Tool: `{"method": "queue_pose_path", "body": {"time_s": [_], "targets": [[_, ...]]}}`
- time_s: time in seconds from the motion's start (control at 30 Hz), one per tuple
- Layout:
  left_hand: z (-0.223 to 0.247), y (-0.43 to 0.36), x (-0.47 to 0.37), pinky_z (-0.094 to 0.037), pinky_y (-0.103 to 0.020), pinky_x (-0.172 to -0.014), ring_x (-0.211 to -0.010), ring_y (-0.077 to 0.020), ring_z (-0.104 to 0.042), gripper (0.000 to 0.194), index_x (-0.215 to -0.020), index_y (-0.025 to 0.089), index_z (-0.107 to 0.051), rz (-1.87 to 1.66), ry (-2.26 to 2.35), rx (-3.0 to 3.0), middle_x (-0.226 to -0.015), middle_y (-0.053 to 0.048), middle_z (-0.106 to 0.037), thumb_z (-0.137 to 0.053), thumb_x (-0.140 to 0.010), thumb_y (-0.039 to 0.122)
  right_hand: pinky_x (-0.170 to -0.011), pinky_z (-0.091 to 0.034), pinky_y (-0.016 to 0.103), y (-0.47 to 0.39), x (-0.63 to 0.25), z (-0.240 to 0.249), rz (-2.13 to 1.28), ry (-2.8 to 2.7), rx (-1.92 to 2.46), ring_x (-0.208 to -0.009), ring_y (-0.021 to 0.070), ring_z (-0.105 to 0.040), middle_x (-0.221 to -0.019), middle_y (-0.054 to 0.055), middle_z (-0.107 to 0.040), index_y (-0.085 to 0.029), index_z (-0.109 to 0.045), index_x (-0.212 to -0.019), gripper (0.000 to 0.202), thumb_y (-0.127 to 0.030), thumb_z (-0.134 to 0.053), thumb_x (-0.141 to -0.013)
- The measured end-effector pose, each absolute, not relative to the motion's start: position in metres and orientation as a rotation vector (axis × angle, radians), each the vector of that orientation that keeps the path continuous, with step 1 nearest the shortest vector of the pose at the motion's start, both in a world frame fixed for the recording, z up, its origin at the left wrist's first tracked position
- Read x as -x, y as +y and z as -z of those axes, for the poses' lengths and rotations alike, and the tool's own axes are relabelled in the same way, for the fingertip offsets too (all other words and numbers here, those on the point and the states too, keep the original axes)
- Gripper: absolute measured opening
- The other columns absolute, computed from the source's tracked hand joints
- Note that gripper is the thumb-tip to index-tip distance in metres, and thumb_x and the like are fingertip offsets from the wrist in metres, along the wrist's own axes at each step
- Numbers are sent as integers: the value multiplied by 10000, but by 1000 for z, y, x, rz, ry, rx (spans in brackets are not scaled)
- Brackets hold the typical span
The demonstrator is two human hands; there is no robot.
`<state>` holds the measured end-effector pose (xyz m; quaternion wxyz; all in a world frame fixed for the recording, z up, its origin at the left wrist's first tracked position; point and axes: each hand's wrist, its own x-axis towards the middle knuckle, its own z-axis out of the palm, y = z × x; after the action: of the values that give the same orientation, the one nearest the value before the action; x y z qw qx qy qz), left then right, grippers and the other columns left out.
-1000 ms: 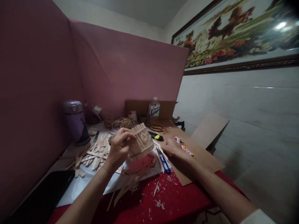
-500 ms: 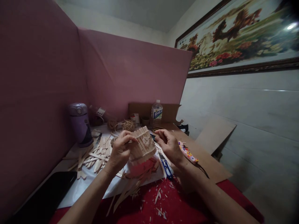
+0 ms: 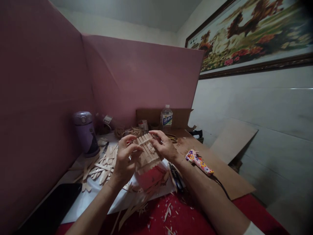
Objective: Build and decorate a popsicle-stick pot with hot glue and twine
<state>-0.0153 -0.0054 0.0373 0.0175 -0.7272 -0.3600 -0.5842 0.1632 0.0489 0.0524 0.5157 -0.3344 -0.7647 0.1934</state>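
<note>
Between my hands is a craft-stick piece point(image 3: 146, 156), its wooden sticks side by side with pale cord-like bands across top and bottom and small pale bits on its face. My left hand point(image 3: 126, 158) is closed on its left edge, thumb and fingers pinching. At the upper right edge, my right hand point(image 3: 164, 147) grips it too, thumb on the front. Beneath the piece lies something flat and red point(image 3: 151, 178), surrounded by wood scraps. Dark-bladed thread snips point(image 3: 176, 178) rest under my right forearm, partly hidden.
Loose craft sticks point(image 3: 104, 166) are heaped at left, near a purple flask point(image 3: 86, 133) and a black phone-like slab point(image 3: 52, 207). A flower-patterned glue gun point(image 3: 199, 162) lies on cardboard point(image 3: 227, 178) at right. Behind stand a labelled bottle point(image 3: 166, 117) and twine point(image 3: 134, 131).
My right hand has moved left and up onto the craft-stick piece and now grips it. Half a second ago it was apart, to the right. The view has shifted slightly.
</note>
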Motion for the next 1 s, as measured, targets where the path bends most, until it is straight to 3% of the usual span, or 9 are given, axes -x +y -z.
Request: {"method": "queue_pose_path", "body": {"time_s": [0.17,1.0], "targets": [[-42,-10,9,-406,-430,-945,-1128,-238,-472,118,-777,196,-645,1651,-1010,2270,-1144,-73,-517,-563,-845,145,-889,-435,314,47,-162,-51,-414,-1844,803,-1017,187,-578,-1150,65,-598,-200,-585,-1141,296,-293,-544,-863],[-40,-11,1,-464,-398,-842,-1013,-225,-525,108,-748,183,-648,1577,-1076,2285,-1112,-84,-527,-597,-769,90,-910,-442,313,36,-163,-49,-351,-1834,777,-1030,185,-575,-1175,71,-583,-196,-564,-1168,303,-285,-541,-879]]}}
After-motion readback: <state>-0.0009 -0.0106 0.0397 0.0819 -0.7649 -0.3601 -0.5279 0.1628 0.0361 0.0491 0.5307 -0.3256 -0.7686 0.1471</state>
